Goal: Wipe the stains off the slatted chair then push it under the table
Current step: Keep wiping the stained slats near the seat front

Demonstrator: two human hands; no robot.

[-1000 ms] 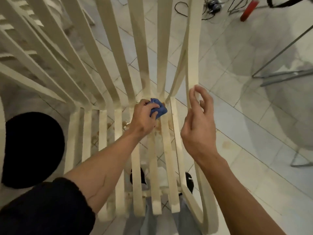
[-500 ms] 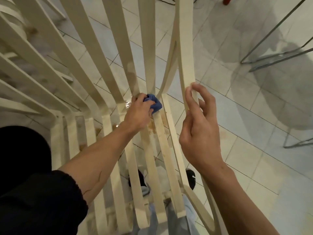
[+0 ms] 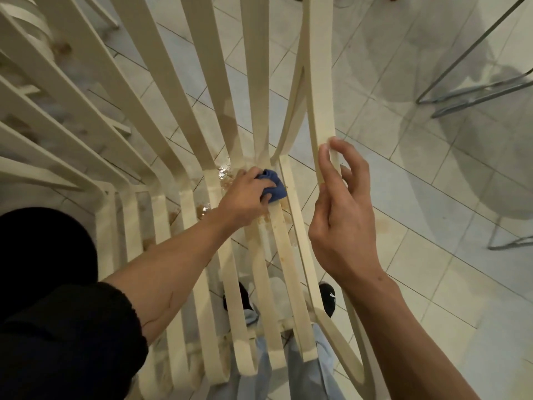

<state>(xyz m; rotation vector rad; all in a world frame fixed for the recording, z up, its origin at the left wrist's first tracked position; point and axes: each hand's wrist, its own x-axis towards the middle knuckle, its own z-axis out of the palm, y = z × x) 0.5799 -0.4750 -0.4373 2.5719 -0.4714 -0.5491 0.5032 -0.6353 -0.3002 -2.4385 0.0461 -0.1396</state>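
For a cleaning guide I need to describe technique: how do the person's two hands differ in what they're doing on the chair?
The left hand grips a bunched blue cloth; the right hand holds none. The left hand presses on the stained seat slats; the right hand pinches the upright side rail. Both touch the same cream chair.

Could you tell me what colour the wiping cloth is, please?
The cloth is blue; the head view shows it.

The cloth (image 3: pixel 274 188) lies on the chair (image 3: pixel 320 82) seat at centre, right hand (image 3: pixel 343 226) at its three o'clock; frame (image 3: pixel 473 93) on floor (image 3: pixel 403 255) at two o'clock.
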